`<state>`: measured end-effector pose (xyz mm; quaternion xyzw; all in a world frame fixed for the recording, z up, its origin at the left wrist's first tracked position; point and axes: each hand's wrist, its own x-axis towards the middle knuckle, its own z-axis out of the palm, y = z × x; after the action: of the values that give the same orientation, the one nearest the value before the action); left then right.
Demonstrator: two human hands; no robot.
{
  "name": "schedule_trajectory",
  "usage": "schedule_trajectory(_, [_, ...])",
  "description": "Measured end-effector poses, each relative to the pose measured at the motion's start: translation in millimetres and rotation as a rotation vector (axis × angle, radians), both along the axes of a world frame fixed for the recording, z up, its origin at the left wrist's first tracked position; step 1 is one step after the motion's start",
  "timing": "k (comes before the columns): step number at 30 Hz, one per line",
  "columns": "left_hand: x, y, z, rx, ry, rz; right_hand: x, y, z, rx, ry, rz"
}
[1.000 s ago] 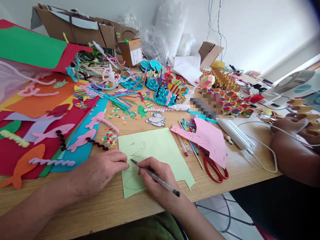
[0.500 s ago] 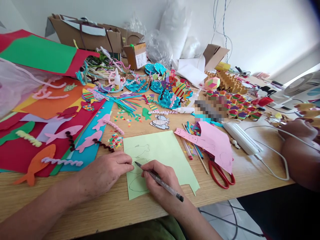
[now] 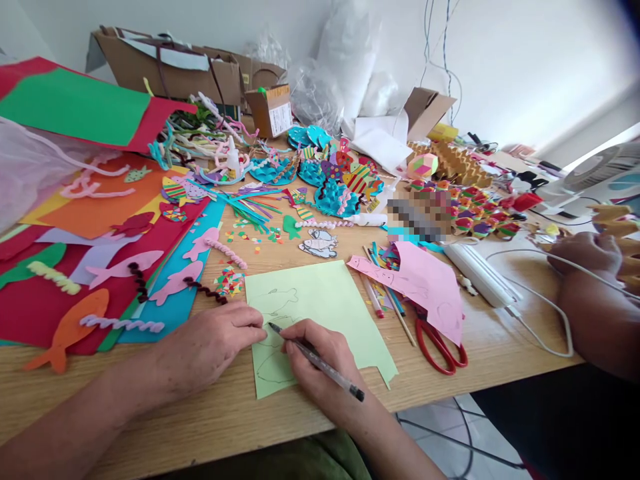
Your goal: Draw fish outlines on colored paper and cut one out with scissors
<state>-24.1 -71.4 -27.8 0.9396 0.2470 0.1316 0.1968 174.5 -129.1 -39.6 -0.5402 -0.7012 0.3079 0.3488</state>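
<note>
A light green sheet of paper [image 3: 345,307] lies on the table before me, with pencil-thin outlines of fish drawn down its left side. My right hand [image 3: 320,363] grips a clear-barrelled pen [image 3: 325,367] with a black cap end; its tip meets the paper between the upper and lower outlines. At the sheet's left edge, my left hand [image 3: 215,343] presses down with its fingers drawn together. Part of the lowest outline is hidden by the right hand. Beyond the sheet lie fish cutouts [image 3: 320,243] in white with black lines.
Red-handled scissors [image 3: 440,353] lie partly under pink paper [image 3: 440,287] on the right, near a white power strip [image 3: 483,277]. Coloured sheets and an orange paper fish [image 3: 80,323] are at left. Another person's arm [image 3: 600,293] rests at the far right.
The pen and both my hands have barely moved. At the far right, the other person's hand has shifted forward and left along the table. The view has shifted slightly.
</note>
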Motion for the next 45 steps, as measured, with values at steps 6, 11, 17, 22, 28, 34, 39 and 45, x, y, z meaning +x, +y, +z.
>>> schedule_trajectory(6, [-0.7, -0.5, -2.3, 0.005, -0.022, 0.012, 0.5, -0.3, -0.8, 0.011, 0.003, 0.024])
schedule_trajectory(11, [-0.6, -1.0, -2.9, 0.005, -0.033, 0.017, 0.9, -0.1, -1.6, 0.003, 0.005, 0.005])
schedule_trajectory(17, [-0.3, -1.2, -1.8, 0.006, -0.015, 0.009, 1.6, 0.1, -0.7, -0.002, -0.002, 0.021])
schedule_trajectory(22, [-0.5, -0.7, -3.3, -0.008, -0.023, 0.026, 0.6, -0.2, 0.4, -0.017, -0.007, 0.001])
schedule_trajectory(28, [-0.8, -1.5, -4.2, -0.017, -0.029, 0.033, 0.3, -0.6, 0.1, -0.003, -0.012, 0.005])
schedule_trajectory(34, [-0.8, -1.7, -4.8, -0.013, -0.020, 0.029, 1.0, -0.1, 0.1, -0.007, 0.002, -0.001])
schedule_trajectory(39, [-0.5, -1.8, -4.9, -0.010, -0.019, 0.024, 1.1, -0.1, -0.3, -0.004, -0.005, -0.002])
schedule_trajectory(45, [-2.0, -2.0, -6.4, -0.003, -0.028, 0.011, 1.2, -0.3, -1.0, -0.003, 0.014, -0.002])
